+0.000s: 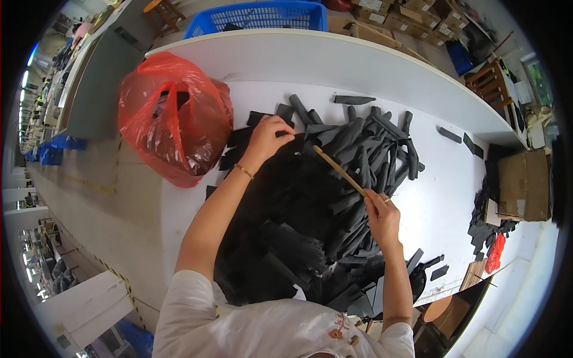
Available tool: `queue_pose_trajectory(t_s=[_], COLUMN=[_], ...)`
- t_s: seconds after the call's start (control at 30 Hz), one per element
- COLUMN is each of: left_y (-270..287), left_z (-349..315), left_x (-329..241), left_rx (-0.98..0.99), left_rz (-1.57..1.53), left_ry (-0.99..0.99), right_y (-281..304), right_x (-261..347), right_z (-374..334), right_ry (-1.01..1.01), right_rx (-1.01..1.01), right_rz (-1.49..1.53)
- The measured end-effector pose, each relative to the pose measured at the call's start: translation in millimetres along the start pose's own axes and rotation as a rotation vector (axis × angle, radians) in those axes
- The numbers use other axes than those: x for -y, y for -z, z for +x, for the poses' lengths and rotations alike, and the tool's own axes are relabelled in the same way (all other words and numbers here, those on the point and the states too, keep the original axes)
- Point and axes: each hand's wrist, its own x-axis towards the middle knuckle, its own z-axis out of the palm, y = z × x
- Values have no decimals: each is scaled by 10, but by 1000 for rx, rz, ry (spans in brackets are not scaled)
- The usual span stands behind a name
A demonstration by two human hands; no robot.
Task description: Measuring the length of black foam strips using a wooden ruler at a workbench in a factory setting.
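A large heap of flat black fabric pieces (277,206) covers the white table in front of me. Above it, my left hand (267,140) is closed, thumb and fingers pinching the edge of a black fabric piece (291,145). My right hand (382,218) grips the lower end of a thin wooden stick (339,170), which slants up and left, its free tip close to that piece. Right of the heap, narrow black fabric tubes (358,143) lie piled over one another, partly beneath the stick.
A red plastic bag (173,119) stands at the table's left end. Behind the raised white board (298,56) are a blue basket (256,17) and cardboard boxes. At the right sit a brown carton (525,186) and more black pieces (486,209).
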Motion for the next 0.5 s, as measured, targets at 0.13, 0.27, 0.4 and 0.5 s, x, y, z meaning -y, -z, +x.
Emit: queue_pose_trajectory(t_s=[0.13, 0.27, 0.4, 0.5], left_y=[281, 479, 590, 625], left_z=[-247, -460, -615, -698], left_x=[-314, -576, -764, -861], left_rx=[24, 7, 6, -22], left_rz=[-33, -24, -61, -35], left_ry=[-100, -133, -193, -227], right_y=[126, 272, 368, 416], right_x=[203, 411, 548, 622], right_z=[-70, -232, -417, -521], right_ry=[70, 136, 142, 175], right_rx=[-13, -15, 3, 4], right_rz=[-64, -73, -84, -107])
